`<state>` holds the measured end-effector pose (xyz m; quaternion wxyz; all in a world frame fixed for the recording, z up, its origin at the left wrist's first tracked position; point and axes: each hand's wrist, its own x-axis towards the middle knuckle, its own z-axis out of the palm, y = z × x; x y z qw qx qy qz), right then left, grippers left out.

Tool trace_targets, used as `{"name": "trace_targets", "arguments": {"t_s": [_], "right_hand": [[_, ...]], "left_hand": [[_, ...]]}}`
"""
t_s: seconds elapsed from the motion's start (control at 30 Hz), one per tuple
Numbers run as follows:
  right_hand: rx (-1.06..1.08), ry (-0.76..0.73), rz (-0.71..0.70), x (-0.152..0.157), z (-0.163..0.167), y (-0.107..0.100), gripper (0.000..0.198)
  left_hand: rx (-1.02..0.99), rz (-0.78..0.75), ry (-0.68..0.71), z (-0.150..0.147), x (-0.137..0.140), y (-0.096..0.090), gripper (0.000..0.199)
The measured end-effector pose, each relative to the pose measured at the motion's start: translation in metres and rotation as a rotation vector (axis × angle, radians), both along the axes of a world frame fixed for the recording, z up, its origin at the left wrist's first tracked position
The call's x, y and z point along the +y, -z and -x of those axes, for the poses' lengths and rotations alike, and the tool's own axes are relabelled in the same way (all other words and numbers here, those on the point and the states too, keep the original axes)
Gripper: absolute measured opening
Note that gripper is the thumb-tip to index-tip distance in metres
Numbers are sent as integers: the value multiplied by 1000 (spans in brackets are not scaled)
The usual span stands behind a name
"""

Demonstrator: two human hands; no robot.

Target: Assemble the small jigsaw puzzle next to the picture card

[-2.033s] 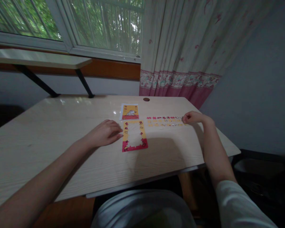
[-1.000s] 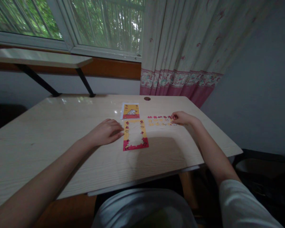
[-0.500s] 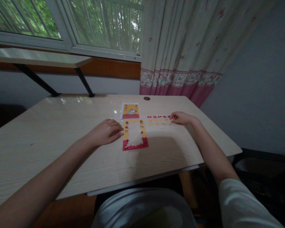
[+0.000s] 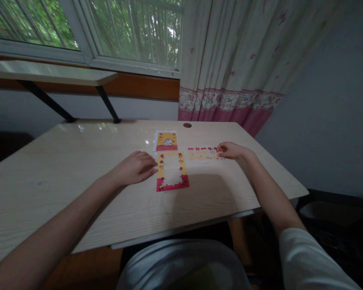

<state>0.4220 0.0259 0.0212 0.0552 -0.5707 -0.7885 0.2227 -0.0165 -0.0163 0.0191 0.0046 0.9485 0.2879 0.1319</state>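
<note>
A jigsaw puzzle's border point(image 4: 172, 187), yellow with a red lower part, lies on the table around a pale middle. My left hand point(image 4: 137, 167) rests palm down just left of it, fingers loosely stretched, fingertips at its left edge. Beyond the border is a picture card point(image 4: 167, 141) with a white animal on yellow and red. To the right, small puzzle pieces point(image 4: 197, 149) lie in rows, red at the back and yellow nearer. Over the right end of these rows my right hand point(image 4: 230, 149) has its fingers pinched together; what is between them is too small to make out.
The light wooden table point(image 4: 109, 209) has a round cable hole point(image 4: 187, 125) near its back edge. A raised shelf point(image 4: 54, 73) on black supports stands at the back left. Behind are a window and a floral curtain point(image 4: 224, 80); a dark chair point(image 4: 335, 201) is at the right.
</note>
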Motion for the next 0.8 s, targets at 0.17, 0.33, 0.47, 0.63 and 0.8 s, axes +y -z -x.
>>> {"name": "trace_targets", "arguments": {"t_s": [0.17, 0.33, 0.47, 0.63, 0.8], "right_hand": [[16, -3, -11, 1, 0, 1, 26], [11, 9, -52, -4, 6, -4, 26], [-10, 46, -135, -11, 19, -15, 20], [-5, -49, -227, -22, 50, -17, 16], [-58, -183, -304, -29, 80, -7, 17]], "left_hand": [[1, 6, -6, 1, 0, 1, 29], [16, 2, -13, 0, 0, 1, 30], [14, -1, -11, 0, -1, 0, 31], [38, -18, -1, 0, -1, 0, 32], [31, -26, -5, 0, 0, 1, 30]]}}
